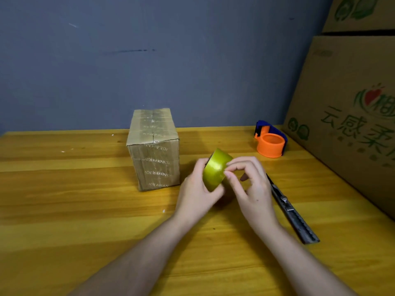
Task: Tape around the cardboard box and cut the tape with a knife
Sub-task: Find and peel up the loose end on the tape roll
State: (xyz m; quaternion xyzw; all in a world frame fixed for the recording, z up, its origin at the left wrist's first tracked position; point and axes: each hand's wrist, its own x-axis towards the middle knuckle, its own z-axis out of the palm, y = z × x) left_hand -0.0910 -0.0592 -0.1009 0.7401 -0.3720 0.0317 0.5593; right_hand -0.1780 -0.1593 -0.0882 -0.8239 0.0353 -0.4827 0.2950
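A small cardboard box [154, 150], wrapped in printed clear tape, stands upright on the wooden table [74, 210]. Just right of it, above the table, my left hand [195, 189] grips a yellow-green tape roll [215, 169]. My right hand [250, 184] has its thumb and fingertips pinched on the roll's outer surface, at its right side. A grey utility knife [292, 212] lies on the table to the right of my right hand, with its blade end partly hidden behind that hand.
An orange and blue tape dispenser [270, 142] sits at the back right of the table. Large printed cardboard cartons [346, 116] stand along the right edge. A blue-grey wall [149, 60] runs behind the table.
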